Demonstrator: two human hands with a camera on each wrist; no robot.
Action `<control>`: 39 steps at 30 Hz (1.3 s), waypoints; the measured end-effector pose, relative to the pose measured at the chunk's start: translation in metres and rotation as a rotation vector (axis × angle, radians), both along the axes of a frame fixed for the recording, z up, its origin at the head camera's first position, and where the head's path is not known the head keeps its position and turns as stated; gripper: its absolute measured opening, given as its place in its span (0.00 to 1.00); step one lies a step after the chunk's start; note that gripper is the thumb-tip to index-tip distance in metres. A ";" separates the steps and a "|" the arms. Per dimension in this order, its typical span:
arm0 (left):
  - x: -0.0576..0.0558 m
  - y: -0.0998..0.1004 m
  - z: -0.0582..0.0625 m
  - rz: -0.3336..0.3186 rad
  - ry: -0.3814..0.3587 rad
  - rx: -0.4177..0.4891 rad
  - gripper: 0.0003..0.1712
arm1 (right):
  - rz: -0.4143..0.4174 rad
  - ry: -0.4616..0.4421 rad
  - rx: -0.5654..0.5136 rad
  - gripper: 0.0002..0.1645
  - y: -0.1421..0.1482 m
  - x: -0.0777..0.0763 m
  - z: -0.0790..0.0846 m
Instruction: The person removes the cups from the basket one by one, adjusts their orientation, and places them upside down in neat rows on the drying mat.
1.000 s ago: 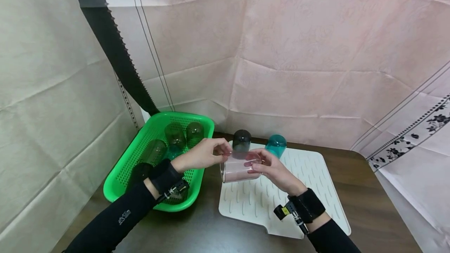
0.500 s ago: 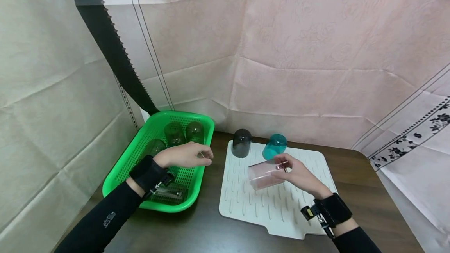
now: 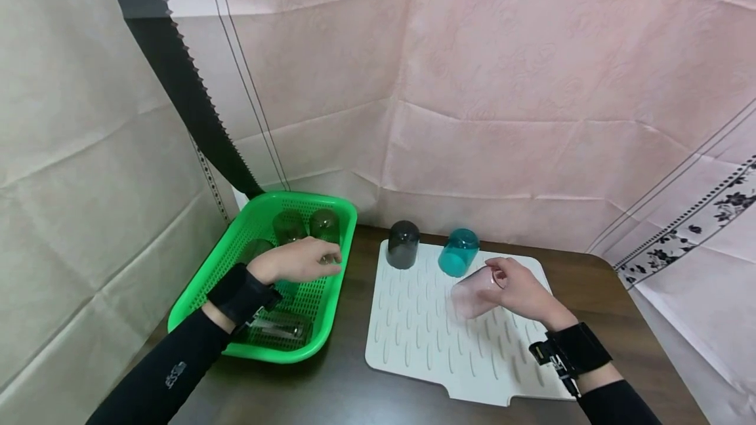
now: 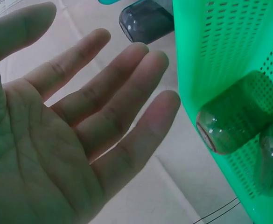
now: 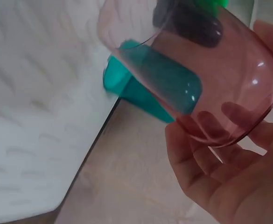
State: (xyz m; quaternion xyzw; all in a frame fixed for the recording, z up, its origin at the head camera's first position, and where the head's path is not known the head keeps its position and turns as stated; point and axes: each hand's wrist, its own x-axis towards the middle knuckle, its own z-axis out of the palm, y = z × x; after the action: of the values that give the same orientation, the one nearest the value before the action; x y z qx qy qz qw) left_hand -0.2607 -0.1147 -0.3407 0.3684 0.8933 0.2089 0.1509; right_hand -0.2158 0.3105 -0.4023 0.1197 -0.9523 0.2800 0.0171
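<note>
Wht mat under clear pink cup, R hand gripping, L hand loose, empty.

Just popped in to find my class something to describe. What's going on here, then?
A person is handling tumblers at a table. The right hand holds a clear pink tumbler, tilted over a white ridged mat. A dark grey tumbler and a teal tumbler stand near the mat's far edge. The left hand is over the green basket, holding nothing; several more tumblers are inside the basket.
</note>
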 end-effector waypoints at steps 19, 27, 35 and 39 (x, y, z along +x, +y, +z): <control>-0.005 -0.008 -0.006 0.017 -0.045 -0.004 0.10 | -0.105 0.052 0.141 0.38 0.042 -0.030 -0.006; -0.008 -0.010 -0.006 0.033 -0.058 -0.015 0.10 | -0.098 0.027 0.095 0.30 0.056 -0.044 -0.004; -0.005 -0.012 -0.008 0.063 -0.060 -0.034 0.10 | -0.134 0.015 0.117 0.27 0.065 -0.052 -0.007; -0.004 -0.013 -0.010 0.106 -0.051 -0.073 0.10 | -0.160 -0.002 0.136 0.27 0.068 -0.057 -0.006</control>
State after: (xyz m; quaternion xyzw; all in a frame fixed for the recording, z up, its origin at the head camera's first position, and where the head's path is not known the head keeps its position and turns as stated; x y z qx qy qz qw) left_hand -0.2644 -0.1281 -0.3507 0.3095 0.9143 0.1931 0.1758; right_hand -0.2730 0.3782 -0.4085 0.0440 -0.9757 0.2126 0.0301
